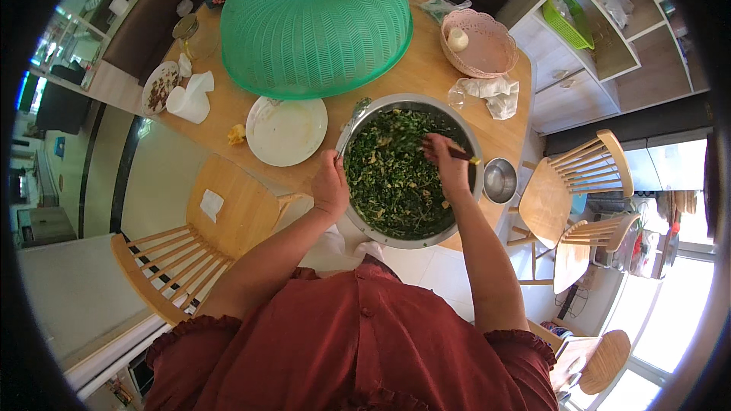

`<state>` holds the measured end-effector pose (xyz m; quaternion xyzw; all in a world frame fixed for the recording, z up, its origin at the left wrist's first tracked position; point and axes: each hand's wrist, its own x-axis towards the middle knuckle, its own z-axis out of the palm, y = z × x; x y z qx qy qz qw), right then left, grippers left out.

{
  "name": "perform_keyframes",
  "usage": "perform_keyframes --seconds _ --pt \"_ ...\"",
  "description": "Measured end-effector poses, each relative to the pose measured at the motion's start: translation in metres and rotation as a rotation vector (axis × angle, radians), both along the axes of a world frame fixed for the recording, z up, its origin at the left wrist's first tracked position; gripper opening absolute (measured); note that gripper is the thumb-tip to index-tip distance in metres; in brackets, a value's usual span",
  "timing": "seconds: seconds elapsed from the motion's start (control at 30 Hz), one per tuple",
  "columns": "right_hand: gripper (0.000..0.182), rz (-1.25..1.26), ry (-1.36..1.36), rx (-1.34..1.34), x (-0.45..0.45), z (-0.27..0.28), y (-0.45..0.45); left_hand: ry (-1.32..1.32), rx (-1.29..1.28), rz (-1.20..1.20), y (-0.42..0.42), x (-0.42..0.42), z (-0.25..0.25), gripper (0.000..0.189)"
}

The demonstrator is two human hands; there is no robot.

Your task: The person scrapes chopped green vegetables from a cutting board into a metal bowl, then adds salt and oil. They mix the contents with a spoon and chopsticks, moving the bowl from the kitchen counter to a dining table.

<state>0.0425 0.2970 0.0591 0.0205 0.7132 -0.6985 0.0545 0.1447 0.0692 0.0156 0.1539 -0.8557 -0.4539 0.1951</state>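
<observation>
A large steel mixing bowl [469, 211] full of chopped greens with pale yellow bits [394, 182] stands at the table's near edge. My left hand [331, 185] grips the bowl's left rim. Over the right part of the greens, my right hand [445, 162] is closed around chopsticks [464, 155], their dark ends with yellow tips pointing right; the lower ends are blurred over the greens. Touching or close to the bowl's right side is a small steel bowl [500, 181]. To the left lies a white plate [286, 131] with yellowish smears.
A green mesh food cover [314, 28] fills the table's far side. Back right stands a pink basket [480, 60] with a pale round item, near crumpled tissue [502, 97]. At left are a paper roll [189, 100] and a bowl of food scraps [161, 88]. Wooden chairs [228, 211] flank the table.
</observation>
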Motion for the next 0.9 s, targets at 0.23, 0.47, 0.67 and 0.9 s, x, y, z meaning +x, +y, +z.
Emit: perform_keyframes --seconds 0.23,0.47,0.67,0.9 --pt "0.023 0.228 0.115 0.225 0.043 0.051 0.016 0.044 -0.001 0.052 -0.001 0.002 -0.002 0.01" --pt "0.025 0.197 -0.012 0.089 -0.012 0.015 -0.017 0.043 0.018 0.022 0.003 -0.004 -0.003 0.011" --pt "0.016 0.649 0.006 0.36 0.057 0.055 -0.01 0.029 0.022 0.043 -0.002 -0.001 -0.012 0.011" --pt "0.017 0.429 0.162 0.609 0.091 0.107 0.061 0.033 0.059 0.056 0.002 -0.003 -0.011 0.011"
